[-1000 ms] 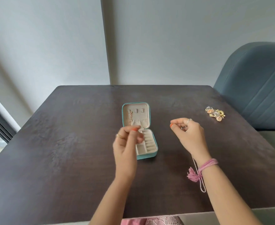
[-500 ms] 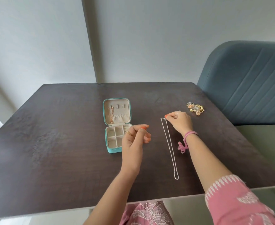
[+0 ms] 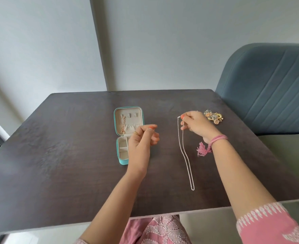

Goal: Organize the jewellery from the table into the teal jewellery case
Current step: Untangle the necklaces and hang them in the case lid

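Observation:
The teal jewellery case (image 3: pixel 122 162) lies open mid-table, its lid flat at the far side. A rose-gold chain (image 3: pixel 122 124) hangs inside the lid, and the near compartments I can see are bare. My left hand (image 3: pixel 142 140) hovers over the right half of the case with fingers loosely curled; nothing shows in it. My right hand (image 3: pixel 196 125) pinches the top end of a long silver chain (image 3: pixel 184 152), which runs doubled along the table toward me. A small heap of gold and floral jewellery (image 3: pixel 213 117) sits just right of that hand.
The dark wooden table (image 3: pixel 65 155) ends at a near edge in front of my lap. A blue upholstered chair (image 3: pixel 272 88) stands at the table's right side. A pink thread band with a tassel (image 3: pixel 204 149) hangs from my right wrist.
My view swung right and the right hand moved out from near the case. The silver chain, first hanging below my wrist, now lies stretched along the table.

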A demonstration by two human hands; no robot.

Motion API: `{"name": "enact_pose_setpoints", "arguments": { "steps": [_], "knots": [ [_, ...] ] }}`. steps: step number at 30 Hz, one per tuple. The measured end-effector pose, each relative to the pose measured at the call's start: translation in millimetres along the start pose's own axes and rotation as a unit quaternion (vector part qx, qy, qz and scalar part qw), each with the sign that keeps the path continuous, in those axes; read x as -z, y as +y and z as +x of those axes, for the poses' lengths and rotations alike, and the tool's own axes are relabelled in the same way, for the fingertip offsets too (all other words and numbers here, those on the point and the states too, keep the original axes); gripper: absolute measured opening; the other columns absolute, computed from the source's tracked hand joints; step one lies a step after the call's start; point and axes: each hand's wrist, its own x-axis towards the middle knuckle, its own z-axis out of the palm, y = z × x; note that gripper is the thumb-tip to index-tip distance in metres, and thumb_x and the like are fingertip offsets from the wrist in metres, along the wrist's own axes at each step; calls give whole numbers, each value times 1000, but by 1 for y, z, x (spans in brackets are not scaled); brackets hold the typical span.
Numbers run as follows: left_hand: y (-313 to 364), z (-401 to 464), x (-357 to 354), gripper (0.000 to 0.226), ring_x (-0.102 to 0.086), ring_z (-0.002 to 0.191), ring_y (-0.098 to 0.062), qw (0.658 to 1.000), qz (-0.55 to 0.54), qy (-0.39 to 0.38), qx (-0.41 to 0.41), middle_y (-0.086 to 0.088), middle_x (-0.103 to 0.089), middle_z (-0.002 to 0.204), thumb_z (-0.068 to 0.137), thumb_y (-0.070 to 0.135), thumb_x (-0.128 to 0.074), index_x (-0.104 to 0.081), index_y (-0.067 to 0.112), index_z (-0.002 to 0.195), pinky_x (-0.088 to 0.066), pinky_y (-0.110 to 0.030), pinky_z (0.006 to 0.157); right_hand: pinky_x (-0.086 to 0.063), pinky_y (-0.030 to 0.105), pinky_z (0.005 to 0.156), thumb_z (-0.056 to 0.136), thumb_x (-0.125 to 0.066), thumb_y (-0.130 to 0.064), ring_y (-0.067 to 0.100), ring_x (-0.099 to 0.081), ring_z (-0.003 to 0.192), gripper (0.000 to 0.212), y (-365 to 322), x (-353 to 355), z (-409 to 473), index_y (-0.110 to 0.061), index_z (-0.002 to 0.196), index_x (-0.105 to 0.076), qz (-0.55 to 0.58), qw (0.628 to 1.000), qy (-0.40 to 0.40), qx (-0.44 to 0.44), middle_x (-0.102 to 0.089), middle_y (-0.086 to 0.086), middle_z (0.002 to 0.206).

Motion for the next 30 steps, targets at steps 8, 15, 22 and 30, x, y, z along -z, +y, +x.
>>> {"name": "enact_pose_setpoints", "arguments": {
  "steps": [8, 15, 22, 30],
  "knots": [
    [41, 29, -18, 19, -66, 99, -11, 990, 96, -100, 38, 2, -72, 96, 96, 26, -50, -68, 19, 100, -47, -31, 97, -56, 29, 75, 98, -51, -17, 10, -65, 65, 8, -79, 28, -53, -16, 92, -57, 77, 985, -135, 77, -56, 1, 71],
    [92, 32, -29, 36, -61, 63, -15, 964, 120, -223, 80, 0, -61, 70, 98, 43, -44, -62, 14, 85, -51, -29, 76, -59, 36, 74, 97, -53, -17, 7, -54, 56, 8, -114, 28, -76, -13, 94, -60, 93, 978, -123, 142, -56, 0, 70],
    [116, 26, -27, 36, -43, 50, -10, 953, 114, -266, 94, 2, -49, 60, 99, 36, -45, -60, 12, 77, -52, -26, 63, -59, 33, 70, 96, -54, -16, 7, -51, 55, 13, -125, 22, -84, -8, 102, -62, 120, 969, -140, 165, -62, 0, 78],
    [136, 17, -25, 29, -36, 46, -8, 964, -10, -249, 92, 4, -46, 57, 97, 28, -52, -57, 15, 71, -43, -22, 55, -51, 25, 58, 93, -56, -21, 7, -44, 52, 11, -123, 8, -94, -14, 97, -64, 255, 944, -112, 176, -58, 0, 71]
  ]
}}
